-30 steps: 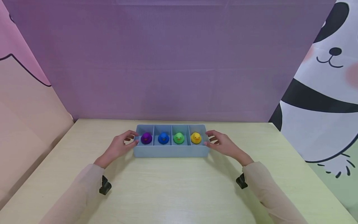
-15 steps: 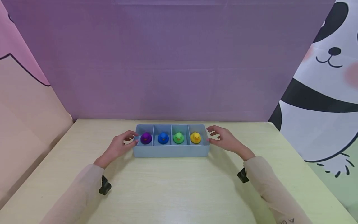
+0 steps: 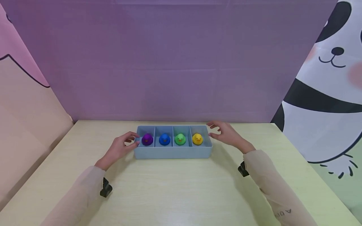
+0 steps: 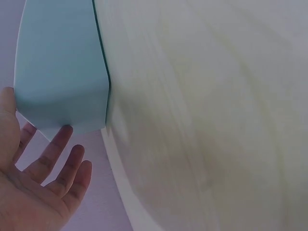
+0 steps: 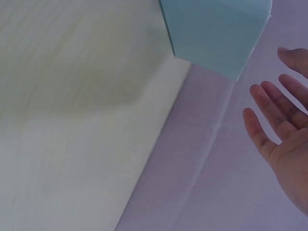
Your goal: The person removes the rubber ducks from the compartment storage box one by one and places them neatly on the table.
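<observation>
I count one blue tray, four compartments. Four toy ducks: one purple duck, one blue duck, one green duck, one yellow duck. Two hands.

- Both wrist views crop the blue tray — its ducks stay hidden.
- Right hand cut off by the frame edge.
- Tabletop grain blurred.

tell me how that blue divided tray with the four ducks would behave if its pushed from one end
The blue divided tray looks like rigid moulded plastic with a flat base, so it would probably slide across the smooth table rather than tip. Its load is only four small ducks, from the purple duck to the yellow duck, so it is likely light. The loose ducks may wobble or topple.
</observation>
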`<state>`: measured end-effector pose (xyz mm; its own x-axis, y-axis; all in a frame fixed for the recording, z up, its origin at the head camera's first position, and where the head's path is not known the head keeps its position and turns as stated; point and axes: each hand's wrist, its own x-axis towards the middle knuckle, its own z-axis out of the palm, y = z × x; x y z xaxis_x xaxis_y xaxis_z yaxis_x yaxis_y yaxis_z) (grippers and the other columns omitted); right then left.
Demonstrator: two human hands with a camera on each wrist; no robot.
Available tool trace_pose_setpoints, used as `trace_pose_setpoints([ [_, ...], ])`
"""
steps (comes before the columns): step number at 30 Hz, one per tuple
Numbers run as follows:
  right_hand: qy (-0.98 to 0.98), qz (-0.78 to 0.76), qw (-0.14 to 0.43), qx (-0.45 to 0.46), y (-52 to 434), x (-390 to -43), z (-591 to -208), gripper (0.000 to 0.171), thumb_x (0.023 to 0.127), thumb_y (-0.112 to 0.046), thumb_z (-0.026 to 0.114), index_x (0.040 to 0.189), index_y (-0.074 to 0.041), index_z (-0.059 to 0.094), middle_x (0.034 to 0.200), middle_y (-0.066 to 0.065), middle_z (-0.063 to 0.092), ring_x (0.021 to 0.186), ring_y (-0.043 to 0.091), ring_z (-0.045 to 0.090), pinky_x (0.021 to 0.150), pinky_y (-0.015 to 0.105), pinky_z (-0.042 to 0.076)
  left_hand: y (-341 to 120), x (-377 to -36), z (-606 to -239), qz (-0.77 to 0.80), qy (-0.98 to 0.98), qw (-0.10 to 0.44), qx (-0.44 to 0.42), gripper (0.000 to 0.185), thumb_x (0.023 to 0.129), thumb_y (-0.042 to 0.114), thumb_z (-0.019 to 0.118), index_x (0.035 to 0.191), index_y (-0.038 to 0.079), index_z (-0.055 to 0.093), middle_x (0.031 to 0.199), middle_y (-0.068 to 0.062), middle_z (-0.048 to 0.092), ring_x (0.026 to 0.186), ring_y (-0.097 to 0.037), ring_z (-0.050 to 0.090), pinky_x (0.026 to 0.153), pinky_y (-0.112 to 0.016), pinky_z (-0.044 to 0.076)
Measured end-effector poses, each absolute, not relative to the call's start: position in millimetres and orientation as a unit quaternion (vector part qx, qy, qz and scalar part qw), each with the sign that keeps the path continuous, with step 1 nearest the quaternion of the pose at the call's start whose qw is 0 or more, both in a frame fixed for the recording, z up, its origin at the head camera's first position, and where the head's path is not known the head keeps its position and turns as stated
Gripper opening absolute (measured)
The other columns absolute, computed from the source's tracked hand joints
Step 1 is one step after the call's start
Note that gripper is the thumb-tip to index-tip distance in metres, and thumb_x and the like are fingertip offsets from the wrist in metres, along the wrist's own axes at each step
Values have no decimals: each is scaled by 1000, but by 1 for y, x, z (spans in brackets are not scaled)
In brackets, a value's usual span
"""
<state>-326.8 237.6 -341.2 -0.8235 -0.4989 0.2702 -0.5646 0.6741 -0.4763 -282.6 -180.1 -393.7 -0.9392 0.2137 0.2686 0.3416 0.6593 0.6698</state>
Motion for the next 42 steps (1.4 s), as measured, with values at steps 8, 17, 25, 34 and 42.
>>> trace_pose_setpoints([
  [8,-914,250,71,310,225,-333,-336,37,81,-4,65,117,2,55,114,19,59,102,34,58,82,51,48,-180,-282,-392,-385,-908,74,-148,31,88,24,60,115,10,56,114,-20,61,104,-37,58,88,-50,48],
  [17,-914,229,53,330,212,-337,-338,34,79,0,64,112,5,57,112,19,60,99,33,56,89,47,47,-182,-280,-391,-382,-909,75,-146,30,88,24,60,115,11,56,113,-19,61,104,-37,58,87,-50,48],
  [25,-911,214,39,351,206,-339,-343,33,78,3,63,111,5,58,111,19,60,98,33,57,90,48,46,-183,-279,-391,-385,-908,80,-146,29,88,24,60,114,11,57,112,-19,62,104,-37,58,86,-50,48],
  [34,-914,168,44,366,200,-344,-352,32,77,3,66,108,4,60,107,16,62,95,30,58,86,42,49,-184,-279,-391,-383,-909,77,-142,29,88,24,60,114,12,57,113,-19,62,104,-37,58,87,-50,48],
  [42,-930,126,30,343,197,-342,-357,31,78,1,67,109,-2,62,106,11,60,97,25,58,89,38,49,-181,-279,-390,-381,-910,74,-144,30,88,23,60,115,10,56,114,-20,61,103,-37,57,87,-50,47],
])
